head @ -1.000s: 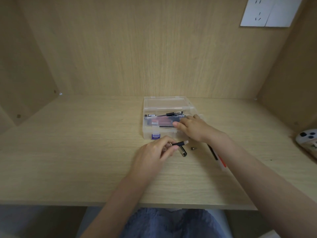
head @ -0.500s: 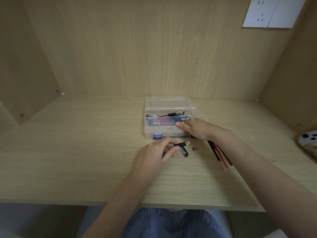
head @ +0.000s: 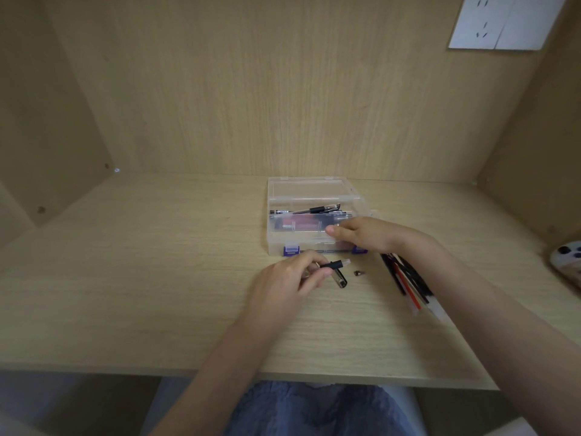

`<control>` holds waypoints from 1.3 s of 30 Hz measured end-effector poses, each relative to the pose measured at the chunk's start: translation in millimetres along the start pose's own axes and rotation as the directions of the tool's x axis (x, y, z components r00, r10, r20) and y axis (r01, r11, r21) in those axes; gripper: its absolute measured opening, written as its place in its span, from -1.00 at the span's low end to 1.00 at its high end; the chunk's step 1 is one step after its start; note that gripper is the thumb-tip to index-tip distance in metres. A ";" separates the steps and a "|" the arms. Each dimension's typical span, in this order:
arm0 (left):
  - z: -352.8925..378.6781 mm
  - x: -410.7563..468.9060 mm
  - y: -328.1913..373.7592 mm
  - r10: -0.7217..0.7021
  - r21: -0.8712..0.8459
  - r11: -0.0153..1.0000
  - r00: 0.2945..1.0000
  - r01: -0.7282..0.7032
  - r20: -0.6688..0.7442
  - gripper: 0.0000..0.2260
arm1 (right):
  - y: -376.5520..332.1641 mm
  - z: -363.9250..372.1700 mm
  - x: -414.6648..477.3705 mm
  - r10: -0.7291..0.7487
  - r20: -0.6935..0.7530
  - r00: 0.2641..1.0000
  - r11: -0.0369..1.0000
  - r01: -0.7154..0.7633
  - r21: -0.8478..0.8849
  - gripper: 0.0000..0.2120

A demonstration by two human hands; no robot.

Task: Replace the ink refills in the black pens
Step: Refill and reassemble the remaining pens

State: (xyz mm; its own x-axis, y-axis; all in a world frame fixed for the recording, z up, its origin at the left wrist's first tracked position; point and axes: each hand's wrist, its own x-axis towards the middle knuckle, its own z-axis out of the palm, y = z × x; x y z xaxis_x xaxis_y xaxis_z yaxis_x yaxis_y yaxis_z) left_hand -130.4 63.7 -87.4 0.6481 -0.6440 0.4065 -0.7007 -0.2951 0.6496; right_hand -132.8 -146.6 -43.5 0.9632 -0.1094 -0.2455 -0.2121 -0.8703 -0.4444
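Observation:
My left hand [head: 290, 278] pinches a black pen barrel [head: 334, 264] just above the desk, its pale tip pointing right. Under it lie a clear-and-black pen cap [head: 341, 281] and a small brown tip piece [head: 357, 273]. Stretched flat, the fingers of my right hand [head: 367, 234] rest on the front part of the open clear plastic box [head: 276, 243]; I see nothing held in them. A black pen [head: 314, 210] lies inside the box, with a reddish packet below it. A bundle of black and red refills [head: 405, 283] lies on the desk under my right forearm.
The box has purple latches [head: 290, 250] at its front and its lid lies open behind. Wooden walls enclose the desk at the back and sides. A white object with dark spots [head: 567, 261] sits at the right edge. The desk's front edge runs near my lap.
My right hand has slid from inside the box to its front right part, uncovering the refill bundle on the desk. My left hand keeps holding the pen barrel in the same place.

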 end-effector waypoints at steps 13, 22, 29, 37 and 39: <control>1.0 -0.6 -0.5 -0.017 -0.004 1.000 1.000 0.017 0.001 -0.88 | -8.9 -3.0 -3.9 0.032 0.047 0.998 0.999 -0.031 -0.036 -0.58; 1.1 -0.3 -0.5 -0.024 0.003 1.000 1.000 0.024 -0.005 -0.91 | 4.8 -13.2 -20.1 -0.168 -0.096 0.981 0.916 0.191 0.352 -0.83; -0.3 -0.4 1.0 -0.040 -0.021 0.999 0.999 0.040 -0.011 -0.92 | 7.1 -8.2 -26.0 -0.105 -0.342 0.934 0.748 0.301 0.591 -0.92; -2.9 -0.9 3.6 -0.064 -0.038 0.997 0.996 0.062 -0.055 -0.89 | -5.4 1.8 -54.2 0.132 -0.593 0.794 0.288 0.542 0.790 -0.82; -2.5 -0.9 2.7 -0.054 -0.027 0.998 0.996 0.052 -0.066 -0.88 | -5.3 11.3 -60.0 0.176 -0.618 0.766 0.201 0.587 0.785 -0.83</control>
State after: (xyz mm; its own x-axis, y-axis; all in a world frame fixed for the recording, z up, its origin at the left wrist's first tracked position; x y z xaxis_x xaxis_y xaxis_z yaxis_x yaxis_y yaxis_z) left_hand -132.1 65.3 -84.4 0.7030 -0.5794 0.4124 -0.6578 -0.3092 0.6869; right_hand -191.3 -130.1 -36.2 0.8029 -0.5333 0.2662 0.3930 0.1380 -0.9091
